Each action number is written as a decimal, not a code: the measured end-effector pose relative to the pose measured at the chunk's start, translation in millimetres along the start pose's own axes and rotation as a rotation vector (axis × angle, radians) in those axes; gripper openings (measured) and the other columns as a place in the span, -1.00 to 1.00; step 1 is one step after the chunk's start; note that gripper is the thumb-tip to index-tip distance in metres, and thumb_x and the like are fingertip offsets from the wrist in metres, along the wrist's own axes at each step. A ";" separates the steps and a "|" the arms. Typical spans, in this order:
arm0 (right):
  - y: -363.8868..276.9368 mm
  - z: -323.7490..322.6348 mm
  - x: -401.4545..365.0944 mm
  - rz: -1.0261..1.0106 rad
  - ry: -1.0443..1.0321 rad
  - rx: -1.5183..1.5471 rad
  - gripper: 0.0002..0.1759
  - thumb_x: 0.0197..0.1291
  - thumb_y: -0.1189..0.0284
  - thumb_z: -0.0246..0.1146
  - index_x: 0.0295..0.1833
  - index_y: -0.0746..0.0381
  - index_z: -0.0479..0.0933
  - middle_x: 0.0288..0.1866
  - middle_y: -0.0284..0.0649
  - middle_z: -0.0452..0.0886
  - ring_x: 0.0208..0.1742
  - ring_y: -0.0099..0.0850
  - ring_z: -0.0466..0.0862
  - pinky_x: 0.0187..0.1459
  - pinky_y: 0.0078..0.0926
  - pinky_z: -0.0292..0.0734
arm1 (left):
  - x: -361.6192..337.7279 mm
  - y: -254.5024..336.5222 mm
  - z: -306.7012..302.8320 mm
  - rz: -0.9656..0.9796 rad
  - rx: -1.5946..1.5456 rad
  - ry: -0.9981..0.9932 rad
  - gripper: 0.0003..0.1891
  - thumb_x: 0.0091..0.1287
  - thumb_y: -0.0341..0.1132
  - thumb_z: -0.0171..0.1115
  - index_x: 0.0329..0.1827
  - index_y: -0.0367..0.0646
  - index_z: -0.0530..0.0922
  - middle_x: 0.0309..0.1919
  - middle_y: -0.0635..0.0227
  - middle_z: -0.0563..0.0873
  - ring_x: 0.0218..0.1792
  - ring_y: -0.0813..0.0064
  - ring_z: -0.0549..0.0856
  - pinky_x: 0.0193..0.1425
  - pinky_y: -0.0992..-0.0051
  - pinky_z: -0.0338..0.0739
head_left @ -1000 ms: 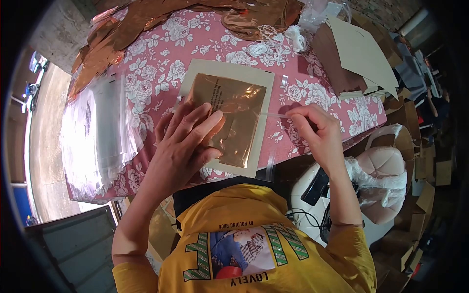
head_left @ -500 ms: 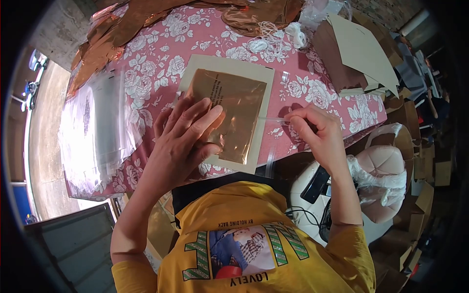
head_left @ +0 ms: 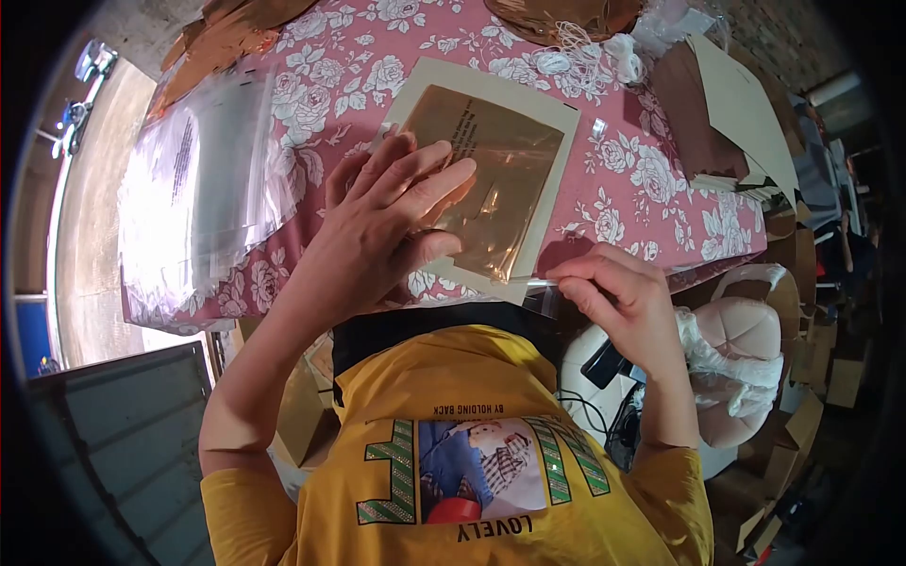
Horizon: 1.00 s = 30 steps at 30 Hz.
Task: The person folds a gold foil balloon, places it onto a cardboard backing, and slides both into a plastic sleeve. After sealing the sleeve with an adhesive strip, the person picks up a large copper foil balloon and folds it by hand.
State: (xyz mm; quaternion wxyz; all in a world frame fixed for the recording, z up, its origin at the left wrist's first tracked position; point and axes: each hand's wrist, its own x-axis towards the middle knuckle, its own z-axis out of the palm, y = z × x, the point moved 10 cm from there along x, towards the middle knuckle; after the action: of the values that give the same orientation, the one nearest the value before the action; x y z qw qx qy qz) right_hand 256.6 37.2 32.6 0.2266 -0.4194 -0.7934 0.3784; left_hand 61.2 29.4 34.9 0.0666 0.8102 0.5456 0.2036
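Note:
A folded copper-coloured foil sheet (head_left: 510, 165), seemingly under a clear plastic layer with small dark print, lies on a beige card (head_left: 500, 97) at the table's front edge. My left hand (head_left: 382, 217) rests over the left part of the foil, fingers stretched out and apart, hiding some of it. At the card's lower right corner, my right hand (head_left: 623, 297) pinches a thin clear strip (head_left: 538, 281) between thumb and forefinger. That strip runs leftward to the bottom corner of the foil.
A pink flowered cloth (head_left: 628, 174) covers the table. Clear plastic bags (head_left: 198, 189) are piled at left. Copper foil (head_left: 566, 19) and white string (head_left: 576, 61) lie at the back. Stacked cards (head_left: 746, 113) stand at right. Below them are a wrapped chair (head_left: 731, 377) and a black object (head_left: 604, 363).
My right hand has pulled the strip down, from beside the card's right edge to its lower corner. The card and foil appear turned slightly clockwise; the view has shifted. My left hand still rests on the foil.

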 end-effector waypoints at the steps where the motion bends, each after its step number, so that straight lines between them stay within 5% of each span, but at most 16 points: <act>1: -5.9 0.2 -1.2 -0.058 0.021 -0.030 -0.86 0.21 0.55 0.37 -0.11 0.30 0.68 -0.32 -0.22 0.64 -0.33 -0.36 0.65 -0.28 -0.48 0.54 | -0.1 0.1 -0.1 0.000 0.000 0.001 -0.36 0.26 -0.09 0.33 0.44 0.08 0.43 0.39 0.30 0.46 0.50 0.09 0.31 0.52 0.09 0.07; 13: -25.3 10.5 -4.4 -0.194 0.051 -0.176 -0.86 0.12 0.57 0.42 -0.18 0.26 0.65 -0.38 -0.23 0.57 -0.38 -0.32 0.62 -0.35 -0.41 0.53 | -0.1 -2.0 0.5 -0.022 -0.014 -0.015 -0.44 0.28 -0.14 0.25 0.38 -0.03 0.50 0.42 0.24 0.44 0.51 0.02 0.28 0.57 0.13 0.08; 19: -42.4 18.6 -11.8 -0.344 0.157 -0.374 -0.81 0.02 0.56 0.45 -0.24 0.25 0.59 -0.41 -0.22 0.52 -0.39 -0.25 0.61 -0.36 -0.33 0.55 | -0.4 -4.1 -8.6 0.059 -0.220 0.002 -0.52 0.39 -0.33 0.01 0.40 -0.07 0.48 0.44 0.14 0.43 0.50 0.01 0.29 0.59 0.10 0.05; 21: -41.2 19.7 -14.5 -0.320 0.194 -0.426 -0.79 0.01 0.57 0.46 -0.25 0.25 0.57 -0.42 -0.22 0.51 -0.39 -0.24 0.62 -0.35 -0.32 0.55 | -3.1 -3.6 -5.7 0.095 -0.195 -0.024 -0.51 0.40 -0.29 0.03 0.41 0.01 0.48 0.45 0.11 0.40 0.52 -0.02 0.26 0.59 0.07 0.03; 24: -42.0 23.1 -15.6 -0.317 0.192 -0.442 -0.79 0.01 0.58 0.45 -0.24 0.25 0.56 -0.41 -0.22 0.53 -0.40 -0.25 0.62 -0.36 -0.33 0.55 | -4.0 0.7 -2.2 0.044 -0.077 -0.031 -0.41 0.22 -0.20 0.32 0.39 0.20 0.51 0.44 0.16 0.40 0.53 0.00 0.25 0.59 0.04 0.02; 30: -37.7 25.6 -12.2 -0.283 0.132 -0.309 -0.84 0.08 0.56 0.41 -0.26 0.26 0.55 -0.42 -0.22 0.58 -0.43 -0.23 0.65 -0.39 -0.31 0.57 | -3.3 2.5 -1.7 0.023 -0.056 -0.002 -0.45 0.20 -0.21 0.35 0.33 0.20 0.57 0.43 0.21 0.42 0.51 0.05 0.29 0.58 0.07 0.05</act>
State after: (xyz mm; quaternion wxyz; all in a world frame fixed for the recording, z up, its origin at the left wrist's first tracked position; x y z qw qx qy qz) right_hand 227.3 2.9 46.3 0.2620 -0.3573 -0.8764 0.1886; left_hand 61.6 25.2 36.4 0.0877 0.8144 0.5304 0.2186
